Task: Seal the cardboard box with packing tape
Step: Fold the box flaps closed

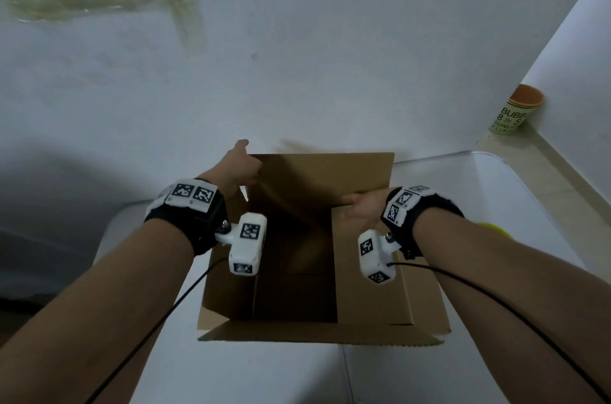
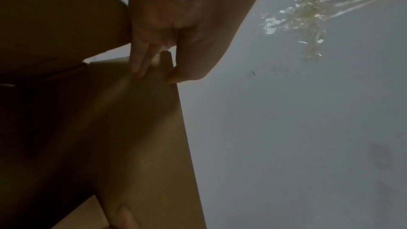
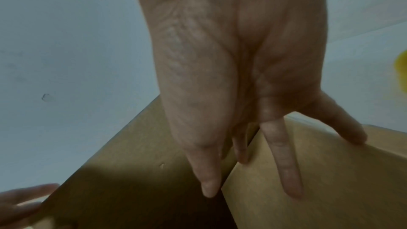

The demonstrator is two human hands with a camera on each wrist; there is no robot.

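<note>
Open cardboard box [image 1: 297, 288] on the white counter [image 1: 496, 205], flaps up. Left hand [image 1: 236, 169] pinching the far flap [image 1: 325, 179] at its left corner, thumb behind. Right hand [image 1: 362, 208] with straight fingers [image 3: 284, 163] flat against the right flap [image 1: 370, 271], grip apart.

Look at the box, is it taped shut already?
No, the cardboard box is open, its flaps up, with the left hand gripping the far flap.
</note>
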